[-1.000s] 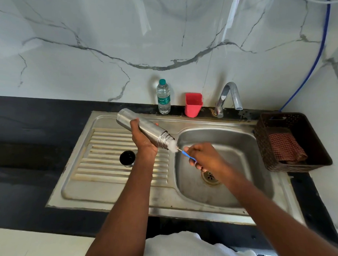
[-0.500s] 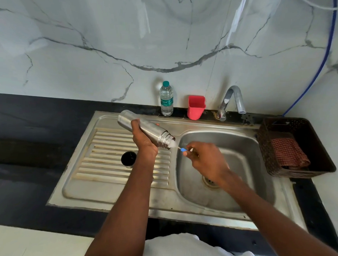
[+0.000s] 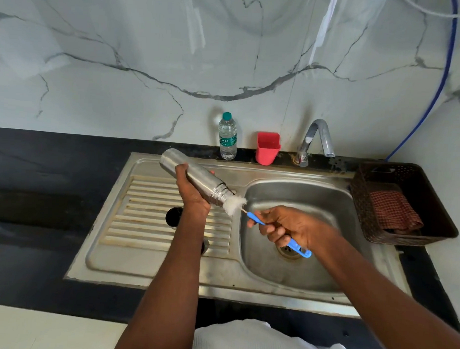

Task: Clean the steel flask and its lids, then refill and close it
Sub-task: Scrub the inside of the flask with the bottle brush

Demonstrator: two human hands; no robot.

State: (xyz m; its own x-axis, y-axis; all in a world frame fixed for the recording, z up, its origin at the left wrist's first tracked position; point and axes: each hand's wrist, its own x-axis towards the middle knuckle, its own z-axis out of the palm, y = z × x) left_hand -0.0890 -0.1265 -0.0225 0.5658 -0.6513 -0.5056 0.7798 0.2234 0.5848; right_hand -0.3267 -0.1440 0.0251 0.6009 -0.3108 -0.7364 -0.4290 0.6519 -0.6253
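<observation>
The left hand (image 3: 194, 194) is gripping the steel flask (image 3: 195, 177) tilted over the sink (image 3: 293, 257) while the right hand (image 3: 287, 226) is holding the bottle brush (image 3: 251, 214) at its mouth, so scrubbing is midway; the lid (image 3: 173, 217), probably, plus refilling and closing, are awaiting

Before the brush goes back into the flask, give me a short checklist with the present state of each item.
1. Left hand grips the flask firmly round its body: ok.
2. Right hand grips the brush by its blue handle: ok.
3. Bristles in line with the flask mouth: ok, they sit right at the opening.
4. Flask mouth tilted down toward the sink basin so that drips fall in: ok.
5. Lid out of the way on the drainboard: ok.
6. Inside of the flask clean: cannot tell, the interior is hidden.
</observation>
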